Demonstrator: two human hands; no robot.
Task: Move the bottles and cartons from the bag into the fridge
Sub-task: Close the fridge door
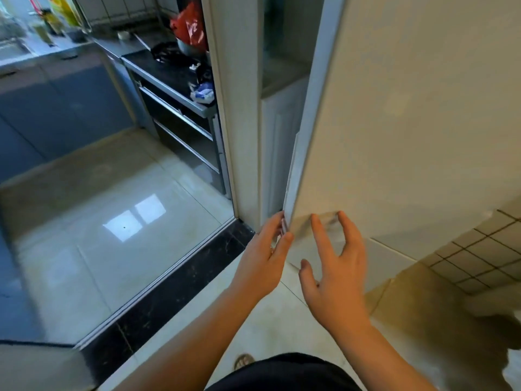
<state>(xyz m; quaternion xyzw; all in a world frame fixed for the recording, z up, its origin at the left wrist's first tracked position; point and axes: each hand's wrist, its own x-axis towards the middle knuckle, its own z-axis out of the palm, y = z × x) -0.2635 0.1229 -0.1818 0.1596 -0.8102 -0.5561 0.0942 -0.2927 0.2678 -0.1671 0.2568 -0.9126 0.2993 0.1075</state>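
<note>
We face the fridge door (408, 122), which stands ajar. Our left hand (263, 258) curls round the door's lower corner edge. Our right hand (335, 275), just right of it and apart from it, has its fingers spread and straight, tips on the door's face. No bottles or cartons show, and the gap left of the door reveals none inside. A red bag (189, 26) sits on the stove (169, 71) far left of the door; we cannot tell if it is ours. We judge the moving is all left to do.
</note>
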